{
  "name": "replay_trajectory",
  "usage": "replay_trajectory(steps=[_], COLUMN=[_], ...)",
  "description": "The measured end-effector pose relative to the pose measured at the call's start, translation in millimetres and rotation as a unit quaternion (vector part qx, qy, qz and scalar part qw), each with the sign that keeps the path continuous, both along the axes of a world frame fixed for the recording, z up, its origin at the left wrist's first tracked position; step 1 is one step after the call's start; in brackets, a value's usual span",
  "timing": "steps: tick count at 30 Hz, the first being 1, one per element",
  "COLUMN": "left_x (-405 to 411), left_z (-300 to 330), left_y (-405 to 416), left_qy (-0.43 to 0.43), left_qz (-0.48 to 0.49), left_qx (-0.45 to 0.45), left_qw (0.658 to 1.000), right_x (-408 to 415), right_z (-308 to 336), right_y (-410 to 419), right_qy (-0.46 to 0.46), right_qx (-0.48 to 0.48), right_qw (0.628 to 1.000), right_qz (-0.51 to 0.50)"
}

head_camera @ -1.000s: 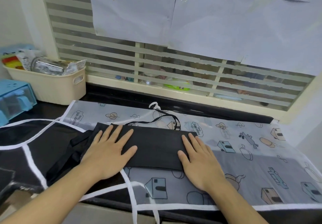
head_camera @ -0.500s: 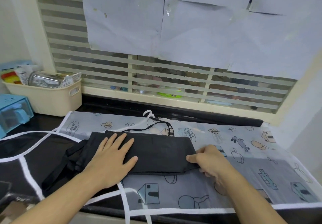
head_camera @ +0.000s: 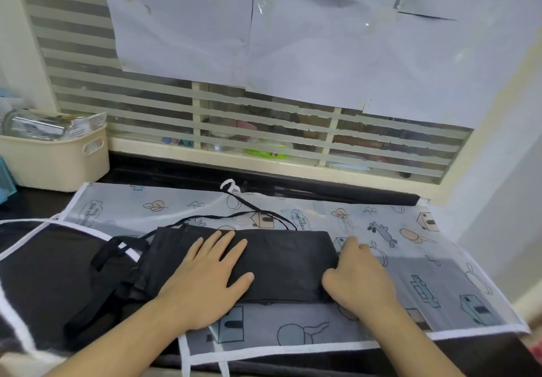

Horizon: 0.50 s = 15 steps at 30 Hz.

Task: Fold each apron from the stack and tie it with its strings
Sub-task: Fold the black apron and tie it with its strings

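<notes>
A folded black apron [head_camera: 281, 262] lies at centre frame on a patterned apron [head_camera: 425, 265] spread over the counter [head_camera: 176, 171], its long axis running left to right. The left hand [head_camera: 205, 283] presses flat on its left half, fingers straight. The right hand [head_camera: 357, 277] pinches the right end with curled fingers. Black strings [head_camera: 252, 215] trail toward the upper centre; a cream basket [head_camera: 55, 159] sits upper left.

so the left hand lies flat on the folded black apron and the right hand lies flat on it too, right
Not quite. In the head view the left hand does lie flat on the folded black apron, but the right hand is curled, gripping its right end.
</notes>
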<state>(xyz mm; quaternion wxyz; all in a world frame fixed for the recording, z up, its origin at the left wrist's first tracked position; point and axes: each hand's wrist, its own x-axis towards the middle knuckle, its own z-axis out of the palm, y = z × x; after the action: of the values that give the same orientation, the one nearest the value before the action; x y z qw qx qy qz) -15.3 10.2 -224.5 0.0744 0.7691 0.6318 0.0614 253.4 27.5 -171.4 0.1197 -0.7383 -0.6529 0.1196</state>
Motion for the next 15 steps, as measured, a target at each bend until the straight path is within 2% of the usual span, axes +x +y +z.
replay_trajectory(steps=[1, 2, 4, 6, 9, 11, 15], left_x=[0, 0, -3, -6, -7, -6, 0], left_z=[0, 0, 0, 1, 4, 9, 16], left_y=[0, -1, -2, -6, -15, -22, -29], left_qy=[-0.007, -0.022, -0.078, -0.154, -0.184, -0.181, -0.133], left_qz=[-0.002, -0.003, 0.0, 0.009, -0.021, -0.065, -0.167], left_qx=[0.002, 0.01, 0.041, 0.1, 0.217, 0.267, 0.317], left_qw=[1.0, 1.0, 0.996, 0.983, 0.959, 0.944, 0.924], right_x=[-5, -12, -31, -47, -60, -65, -74], right_z=[-2, -1, 0, -7, -17, -19, -26], right_y=[-1, -4, -11, -14, -17, -19, -21], right_qy=[-0.036, -0.024, 0.035, -0.026, -0.156, -0.162, -0.167], right_qx=[0.039, 0.054, -0.002, -0.015, 0.112, 0.177, 0.193], right_qw=[0.998, 0.992, 0.966, 0.939, 0.912, 0.899, 0.903], right_qz=[0.044, 0.109, 0.257, 0.341, 0.361, 0.366, 0.345])
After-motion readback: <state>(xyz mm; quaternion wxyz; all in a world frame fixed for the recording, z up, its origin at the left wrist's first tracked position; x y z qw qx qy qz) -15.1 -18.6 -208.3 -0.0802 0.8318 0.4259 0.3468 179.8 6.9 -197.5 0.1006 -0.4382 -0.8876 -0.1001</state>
